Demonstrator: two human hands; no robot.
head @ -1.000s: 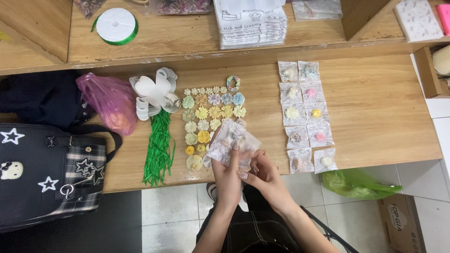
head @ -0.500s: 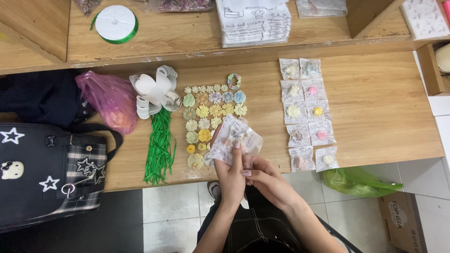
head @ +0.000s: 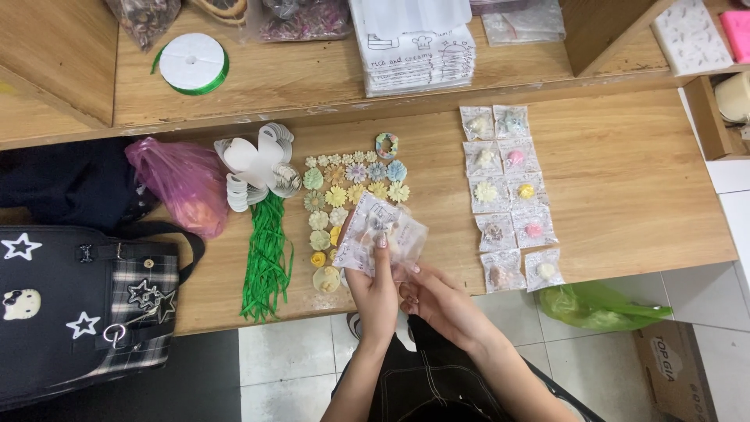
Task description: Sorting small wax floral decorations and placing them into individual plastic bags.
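While low at the worktop [head: 625, 203] edge, left hand [head: 373, 291] pinching a small clear packet [head: 383, 234] from below, fingers pressed on its lower corner. Right hand [head: 437, 301] just beside, fingertips closed on the packet's bottom edge. Behind, pastel paper flowers [head: 351, 184] laid in rows, green ribbon strips [head: 267, 254] to the left, filled packets [head: 508, 195] in two columns to the right. Farther back, a ribbon spool [head: 193, 64] on the shelf.

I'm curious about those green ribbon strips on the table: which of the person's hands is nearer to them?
The left hand is nearer: it holds up clear packets a little to the right of the green ribbon strips. The right hand is farther right, beyond the left hand.
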